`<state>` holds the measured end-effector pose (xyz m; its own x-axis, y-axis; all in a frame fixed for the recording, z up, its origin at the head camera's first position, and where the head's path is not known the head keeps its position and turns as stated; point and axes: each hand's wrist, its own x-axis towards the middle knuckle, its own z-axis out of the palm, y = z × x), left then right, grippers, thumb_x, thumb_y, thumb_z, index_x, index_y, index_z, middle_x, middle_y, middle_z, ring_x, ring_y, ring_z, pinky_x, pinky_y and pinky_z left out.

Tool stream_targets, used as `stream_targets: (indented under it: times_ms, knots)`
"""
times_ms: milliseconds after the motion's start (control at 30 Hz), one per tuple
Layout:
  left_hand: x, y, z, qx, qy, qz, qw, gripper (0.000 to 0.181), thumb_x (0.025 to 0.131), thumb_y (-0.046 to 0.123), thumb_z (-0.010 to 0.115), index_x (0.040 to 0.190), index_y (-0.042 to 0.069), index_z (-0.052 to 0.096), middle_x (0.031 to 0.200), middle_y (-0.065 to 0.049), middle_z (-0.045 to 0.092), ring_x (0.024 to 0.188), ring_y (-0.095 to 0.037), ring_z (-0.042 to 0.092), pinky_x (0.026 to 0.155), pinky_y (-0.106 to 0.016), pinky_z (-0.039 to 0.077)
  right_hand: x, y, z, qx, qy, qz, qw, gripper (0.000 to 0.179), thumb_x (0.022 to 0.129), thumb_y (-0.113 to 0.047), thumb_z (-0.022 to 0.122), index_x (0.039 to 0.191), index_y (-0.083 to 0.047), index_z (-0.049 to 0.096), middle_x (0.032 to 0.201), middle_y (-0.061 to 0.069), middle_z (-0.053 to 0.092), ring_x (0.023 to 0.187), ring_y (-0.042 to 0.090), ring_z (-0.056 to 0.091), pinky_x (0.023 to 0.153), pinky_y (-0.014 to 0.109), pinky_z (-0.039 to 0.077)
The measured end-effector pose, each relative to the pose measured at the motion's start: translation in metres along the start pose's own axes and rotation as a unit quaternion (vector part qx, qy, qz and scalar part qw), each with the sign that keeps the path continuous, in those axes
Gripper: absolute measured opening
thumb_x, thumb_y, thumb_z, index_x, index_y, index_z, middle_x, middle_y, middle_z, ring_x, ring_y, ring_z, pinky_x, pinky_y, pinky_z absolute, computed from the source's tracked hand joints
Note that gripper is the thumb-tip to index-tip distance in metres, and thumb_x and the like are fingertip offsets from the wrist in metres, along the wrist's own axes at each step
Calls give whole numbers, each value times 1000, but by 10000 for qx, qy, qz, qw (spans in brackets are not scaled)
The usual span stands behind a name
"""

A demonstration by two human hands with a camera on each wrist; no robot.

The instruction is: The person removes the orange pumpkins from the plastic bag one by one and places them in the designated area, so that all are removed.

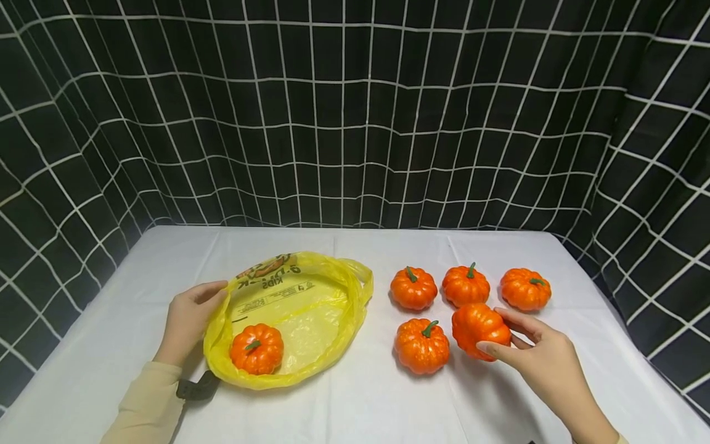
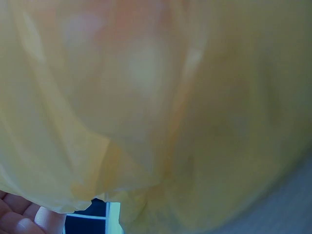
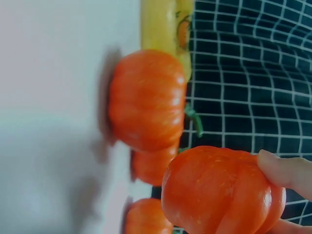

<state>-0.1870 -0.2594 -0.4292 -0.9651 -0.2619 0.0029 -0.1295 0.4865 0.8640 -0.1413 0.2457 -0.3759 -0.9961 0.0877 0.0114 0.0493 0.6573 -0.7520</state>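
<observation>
My right hand (image 1: 546, 351) grips a small orange pumpkin (image 1: 478, 332) by its side, thumb in front and fingers behind. The right wrist view has the same pumpkin (image 3: 222, 192) raised off the white table. At the left, my left hand (image 1: 191, 317) holds the rim of a yellow plastic bag (image 1: 316, 369), which lies with its mouth wide. One pumpkin (image 1: 257, 349) with a green stem sits inside the bag at its near left. Translucent bag film (image 2: 146, 122) fills most of the left wrist view, the fingers (image 2: 24, 217) at its lower edge.
Several more pumpkins stand right of the bag: one near the held one (image 1: 422, 346), and a back row with a left (image 1: 413, 288), a middle (image 1: 466, 285) and a right one (image 1: 526, 289). A black curtain with white grid lines (image 1: 355, 123) encloses the white table (image 1: 366, 407).
</observation>
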Motion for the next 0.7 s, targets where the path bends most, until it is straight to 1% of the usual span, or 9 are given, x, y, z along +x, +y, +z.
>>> stream_targets:
  times_ms: [33,100,167,233,267,333,467,533,700]
  knots:
    - [0,0,0,-3,-5,0,10000,46,101,33,56,135,3,59,141,-21,57,137,-36,49,112,-47,45,1,3,0,-39,-6,-17,10000,72,77,-34,86,136,-3,59,138,22,59,100,-19,54,80,7,54]
    - [-1,1,0,-5,-14,-9,10000,45,101,33,56,135,3,59,141,-21,57,137,-36,48,112,-47,45,3,8,0,-138,4,-72,9999,72,76,-34,86,135,-2,60,137,24,60,104,-9,60,81,9,56]
    - [-1,2,1,-3,-19,-12,10000,45,101,32,55,135,2,59,141,-21,57,137,-36,48,113,-47,44,5,13,0,-280,54,-173,9994,71,76,-32,87,134,-1,61,135,25,61,111,11,66,81,13,57]
    - [-1,2,1,-7,-29,-15,10000,45,101,32,55,135,2,59,141,-21,57,137,-36,48,113,-47,44,8,17,1,-435,138,-304,9985,69,75,-30,87,132,1,62,132,25,62,113,17,65,80,12,57]
    - [0,1,1,-6,-28,-11,10000,45,101,31,55,135,2,59,141,-21,57,137,-36,48,112,-47,45,9,19,1,-513,170,-350,9979,68,75,-29,87,131,2,62,131,26,63,116,29,64,80,15,58]
    - [0,1,0,6,-23,2,10000,45,101,32,55,135,2,59,141,-21,57,136,-36,49,112,-47,45,11,24,2,-669,258,-467,9963,67,75,-26,88,129,3,63,130,27,63,120,41,59,81,22,60]
    - [-1,1,0,12,-34,2,10000,45,101,33,55,135,3,59,141,-21,57,136,-36,49,112,-47,46,13,31,5,-986,506,-867,9900,63,72,-21,89,124,5,65,125,29,65,114,46,62,86,46,59]
    - [-1,0,0,4,-42,-11,10000,46,101,33,55,135,3,59,142,-20,57,136,-35,49,112,-47,46,14,34,7,-1191,710,-1181,9833,61,69,-17,90,121,4,67,122,29,66,107,46,64,86,56,56]
    - [-1,0,1,-1,-23,1,10000,46,102,33,55,135,3,59,142,-20,57,137,-35,48,112,-47,45,15,39,12,-1473,916,-1665,9707,59,67,-9,89,119,5,66,121,31,65,109,48,61,91,63,49]
